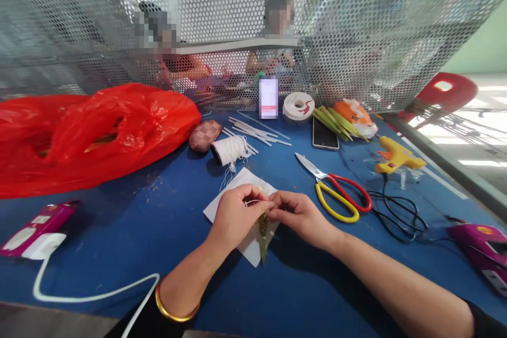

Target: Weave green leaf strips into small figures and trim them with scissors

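My left hand [236,215] and my right hand [299,217] meet over a sheet of white paper [249,256], fingertips pinched close together. A white thread [250,202] runs between the left thumb and forefinger towards the right fingertips. Just below them a slender green-brown leaf piece [263,232] points down over the paper; its upper end is hidden by the fingers. The right thumb and forefinger are closed at that upper end, apparently on the thread too. Behind the hands lies a spool of white thread [232,150] with loose strands.
Scissors [332,190] lie right of my hands, near a yellow glue gun [398,156] with a black cord. White sticks [257,131], a ribbon roll [298,105], green leaves [332,121] and a phone [325,134] are behind. A red bag [150,132] fills the left; perforated mesh [222,5] stands ahead.
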A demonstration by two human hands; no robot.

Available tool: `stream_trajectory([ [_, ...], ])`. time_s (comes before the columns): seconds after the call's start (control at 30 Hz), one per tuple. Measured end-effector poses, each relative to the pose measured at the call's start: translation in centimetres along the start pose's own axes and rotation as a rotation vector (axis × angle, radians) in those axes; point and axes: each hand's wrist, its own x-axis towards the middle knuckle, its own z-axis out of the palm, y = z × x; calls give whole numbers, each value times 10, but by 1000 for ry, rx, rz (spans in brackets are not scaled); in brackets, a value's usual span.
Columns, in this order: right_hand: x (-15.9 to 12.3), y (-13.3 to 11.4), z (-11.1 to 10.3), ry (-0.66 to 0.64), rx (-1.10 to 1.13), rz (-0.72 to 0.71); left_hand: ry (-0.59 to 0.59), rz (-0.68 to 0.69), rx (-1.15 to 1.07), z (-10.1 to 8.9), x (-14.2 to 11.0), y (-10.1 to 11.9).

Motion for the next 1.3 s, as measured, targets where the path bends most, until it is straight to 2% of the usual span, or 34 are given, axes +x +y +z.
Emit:
stream_trajectory([
  [0.07,0,-2,-2,30,108,65,17,-27,-77,2,6,5],
  [0.2,1,-8,-8,176,258,52,262,-85,-288,9,21,15],
  [0.23,1,-10,-11,214,295,47,275,-102,-304,11,23,16],
  [0.3,2,-12,-15,284,356,39,164,-137,-299,15,25,17],
  [0.4,4,-15,-18,342,429,35,-113,-154,-366,21,24,9],
  [0.47,4,-16,-18,343,482,46,-182,-137,-390,24,22,1],
  [0.6,3,-19,-19,324,554,77,-185,-156,-446,24,21,-7],
  [0.77,4,-19,-29,351,618,102,-204,-306,-495,18,20,-2],
  [0.9,5,-19,-31,378,653,105,-183,-344,-523,16,19,1],
  [1.0,5,-21,-31,420,497,101,-185,-343,-544,17,19,1],
  [1.1,3,-21,-32,430,71,72,-161,-329,-516,17,19,1],
  [1.2,1,-20,-33,374,-406,18,-101,-321,-448,18,19,2],
  [1.3,0,-20,-32,273,-650,-72,-58,-279,-358,19,19,3],
])
